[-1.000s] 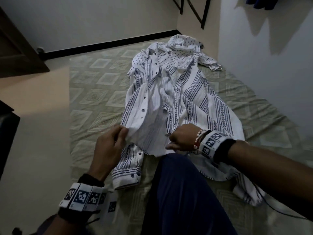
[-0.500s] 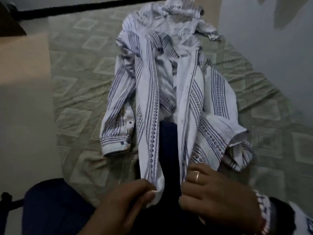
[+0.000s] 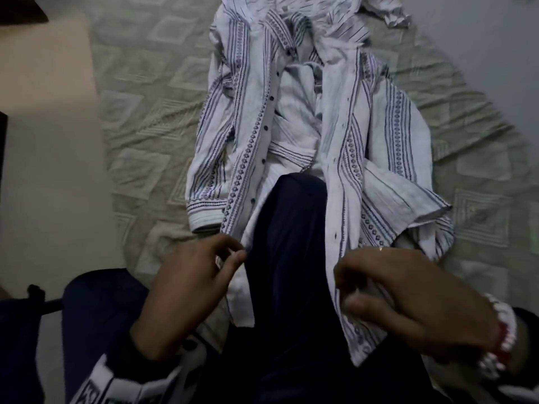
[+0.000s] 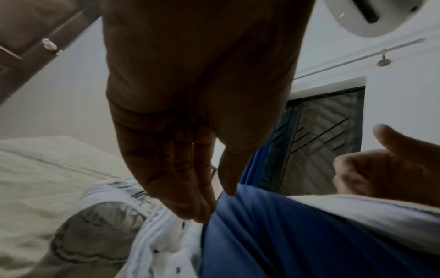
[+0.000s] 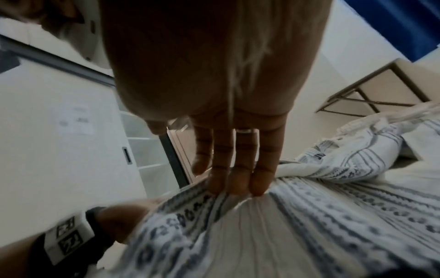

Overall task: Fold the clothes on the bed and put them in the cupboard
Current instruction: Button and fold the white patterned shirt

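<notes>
Clothes on the bed come down to one white button-up shirt with dark blue stripes and little flower rows [image 3: 294,118], and it is lying open on the pale green patterned bed sheet [image 3: 140,118]. Its near end is draping over the person's knee in dark blue trousers [image 3: 288,243]. Dark round buttons are running down the left front edge. One cuffed sleeve is lying flat on the left side, and the other sleeve is bunching up on the right.

No words can be read anywhere. The white wrist band with black square codes [image 5: 69,238] is showing only patterns, not letters.

Half a second ago the two hands were close together over the knee. Now they are sitting wider apart, and the two front edges of the shirt are spreading further open, so more of the trouser leg is showing.

The left hand [image 3: 198,275] is pinching the left front edge of the shirt between thumb and fingertips. The right hand [image 3: 408,298], wearing a ring and a red and white bead bracelet [image 3: 501,336], is pressing bunched shirt cloth under its fingertips [image 5: 235,184], with the thumb hidden, so I cannot tell if it is really gripping.
</notes>
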